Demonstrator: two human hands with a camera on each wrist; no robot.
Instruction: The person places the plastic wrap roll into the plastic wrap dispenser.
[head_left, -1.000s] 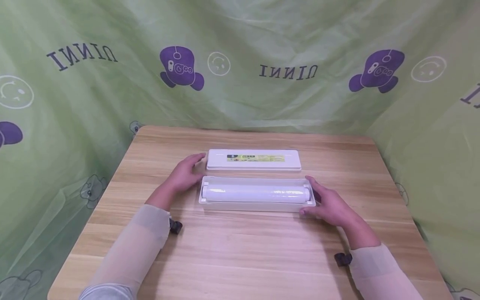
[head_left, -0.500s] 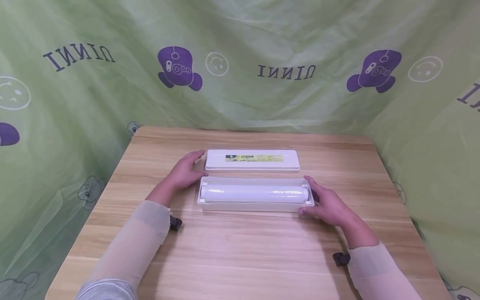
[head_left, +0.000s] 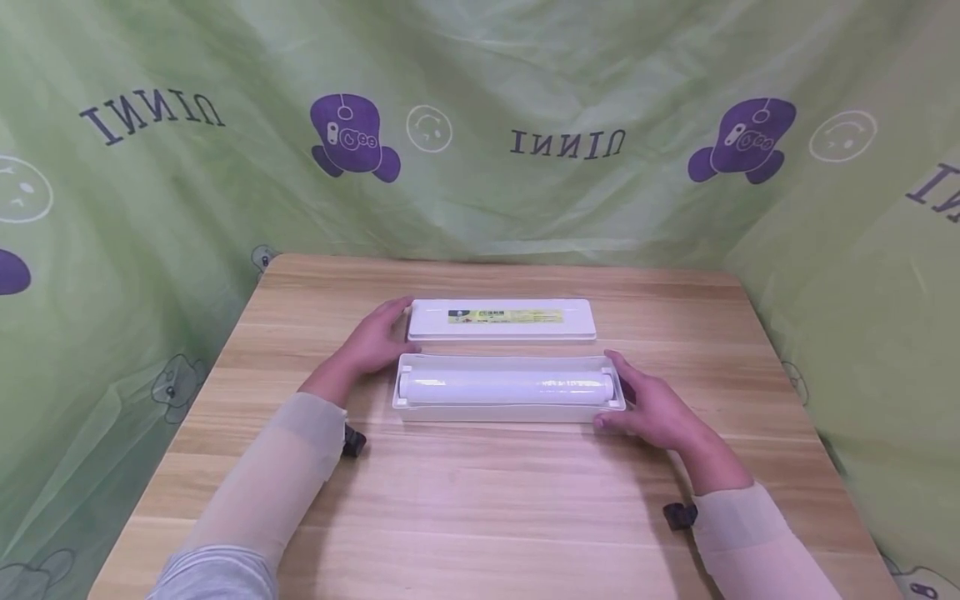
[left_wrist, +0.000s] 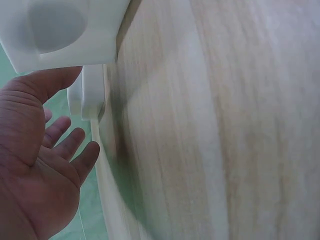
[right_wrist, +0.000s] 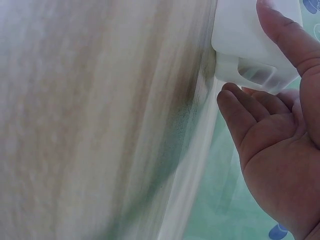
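Note:
A long white cling film box (head_left: 510, 414) stands uncovered on the table, a roll of cling film (head_left: 480, 386) lying inside it. Behind it, apart from it, lies its white lid (head_left: 502, 331) with a yellow-green label. My right hand (head_left: 654, 408) grips the box's right end, thumb on the front wall and fingers round the far side. At the lid's left end is my left hand (head_left: 372, 340), thumb towards the front corner and fingers towards the back one. In the left wrist view those fingers are loosely bent, and the thumb passes behind the box's end (left_wrist: 102, 50); whether it touches is hidden.
The wooden table (head_left: 480, 508) extends in front of the box. A green printed curtain (head_left: 480, 200) hangs behind the table and along both sides. Black wrist cameras (head_left: 680, 517) sit below both wrists.
My left hand has shifted slightly right and away from me, nearer the lid's left end. The right hand keeps its grip on the box. The whole head view has drifted a little.

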